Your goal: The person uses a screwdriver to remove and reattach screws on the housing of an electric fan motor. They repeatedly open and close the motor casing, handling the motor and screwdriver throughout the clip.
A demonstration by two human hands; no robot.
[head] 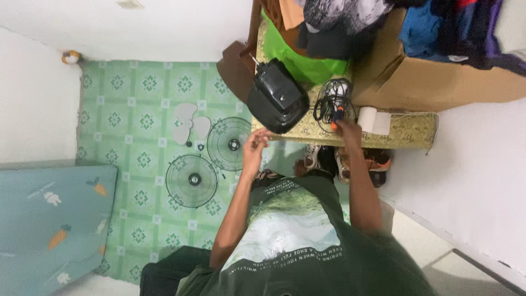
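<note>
The left hand [255,147] hangs loosely curled, empty, by the table [416,134]; the right hand [346,129] grips an orange-handled tool [335,118] beside the cable [331,98].

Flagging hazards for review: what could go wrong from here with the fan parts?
The black fan motor housing sits at the table edge, beside the left hand; a nudge might tip it off. The fan grilles and small fasteners lie loose on the floor and could be stepped on.

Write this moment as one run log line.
left hand at table edge by black fan motor | right hand grips orange-handled tool beside cable bundle | fan grilles, blade on floor
</note>
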